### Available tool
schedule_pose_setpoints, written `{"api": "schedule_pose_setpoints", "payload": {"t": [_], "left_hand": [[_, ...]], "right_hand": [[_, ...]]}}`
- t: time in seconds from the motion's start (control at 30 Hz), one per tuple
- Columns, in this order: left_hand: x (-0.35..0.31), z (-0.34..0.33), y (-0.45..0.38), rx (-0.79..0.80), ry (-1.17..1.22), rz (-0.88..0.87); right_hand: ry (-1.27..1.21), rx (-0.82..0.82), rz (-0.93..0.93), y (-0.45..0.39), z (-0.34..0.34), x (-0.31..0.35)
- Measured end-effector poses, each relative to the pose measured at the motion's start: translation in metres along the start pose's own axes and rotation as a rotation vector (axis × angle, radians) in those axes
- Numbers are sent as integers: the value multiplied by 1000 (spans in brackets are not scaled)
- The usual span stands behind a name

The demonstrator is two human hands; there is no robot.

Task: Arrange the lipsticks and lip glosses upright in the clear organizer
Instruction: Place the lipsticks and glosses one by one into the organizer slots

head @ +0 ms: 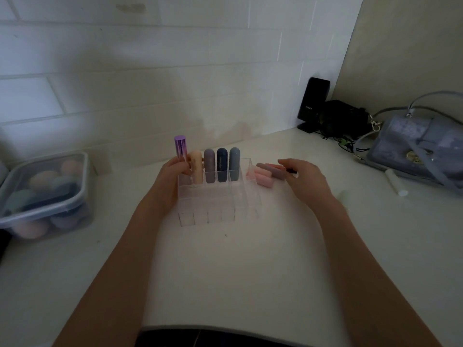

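Note:
A clear organizer [213, 206] stands mid-table. In its back row stand a cream tube [196, 169], a mauve one [209, 169], a dark blue one [222, 167] and a grey-blue one [234, 167], all upright. My left hand [172, 176] grips a shiny purple lipstick [180, 149] upright at the row's left end. Just right of the organizer lie several pink and mauve lipsticks [268, 175] on their sides. My right hand [303, 176] hovers over them with curled fingers, touching a thin dark stick [292, 171]; whether it holds it I cannot tell.
A lidded plastic box [45, 196] of makeup sponges sits at the left. At the back right are a black speaker [313, 103], tangled cables and a grey handbag [416, 146]. A white tube [395, 182] lies before the bag. A tiled wall runs behind.

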State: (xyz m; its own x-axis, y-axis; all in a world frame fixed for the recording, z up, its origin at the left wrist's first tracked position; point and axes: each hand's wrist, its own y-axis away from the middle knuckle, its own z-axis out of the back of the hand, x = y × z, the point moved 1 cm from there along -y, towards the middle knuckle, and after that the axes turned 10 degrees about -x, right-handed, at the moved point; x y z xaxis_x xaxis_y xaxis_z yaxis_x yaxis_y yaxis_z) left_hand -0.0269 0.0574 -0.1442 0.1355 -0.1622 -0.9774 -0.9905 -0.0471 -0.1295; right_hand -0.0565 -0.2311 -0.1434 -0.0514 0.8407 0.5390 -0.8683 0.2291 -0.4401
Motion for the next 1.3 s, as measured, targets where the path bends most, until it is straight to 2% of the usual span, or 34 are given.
{"api": "schedule_pose_setpoints", "payload": {"t": [0.1, 0.33, 0.4, 0.5, 0.6, 0.73, 0.87, 1.0, 1.17, 1.3], "left_hand": [[-1, -2, 2, 18, 12, 0], [-2, -2, 5, 30, 25, 11], [-1, -1, 4, 23, 25, 15], [-1, -1, 4, 47, 20, 22], [-1, -1, 3, 37, 27, 34], [-1, -2, 4, 38, 35, 32], [-2, -3, 4, 51, 27, 25], [0, -1, 1, 41, 36, 24], [0, -2, 2, 41, 46, 27], [0, -1, 2, 35, 27, 30]], "right_hand": [[4, 67, -24, 3, -7, 0], [-143, -92, -17, 3, -12, 7], [-286, -176, -46, 5, -7, 18], [-630, -283, -149, 8, -1, 35], [-755, -352, -183, 8, 1, 44], [-925, -281, -261, 9, -1, 50], [-920, -200, -296, 10, -5, 54], [-1049, -126, -309, 10, -5, 58], [-976, -51, -339, 8, -8, 53], [-1022, -27, -387, 8, -10, 52]]}}
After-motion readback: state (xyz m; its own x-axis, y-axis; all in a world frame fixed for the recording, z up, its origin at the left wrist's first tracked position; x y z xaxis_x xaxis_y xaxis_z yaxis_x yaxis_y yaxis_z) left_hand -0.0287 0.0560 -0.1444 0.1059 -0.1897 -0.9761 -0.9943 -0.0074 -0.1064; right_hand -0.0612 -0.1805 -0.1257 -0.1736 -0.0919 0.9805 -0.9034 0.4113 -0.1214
